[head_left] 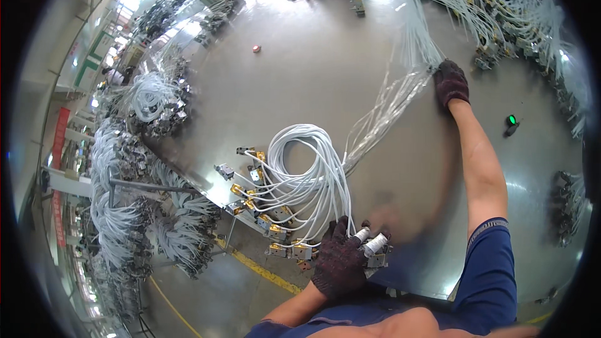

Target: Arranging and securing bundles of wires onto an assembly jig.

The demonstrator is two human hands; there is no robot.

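A coil of white cables (307,150) lies on the metal table near its front edge, with metal connectors (275,231) fanned out on its left. My left hand (341,260), in a dark maroon knit glove, is closed at the near end of these cables. Two white wrapped pieces (374,245) show at its fingers; whether they are tape on the glove or parts of the bundle I cannot tell. Farther off, my right hand (452,82), in a matching glove, is stretched out and closed at a bunch of clear plastic strands (394,103) running back to the coil. Its fingertips are partly hidden.
Long pale strands (416,31) reach the far edge. More cable bundles (501,19) fill the far right, with another heap (566,206) at the right. Bundles (116,194) hang on a rack at the left. A small green-lit object (511,120) and a red piece (256,49) lie on the table.
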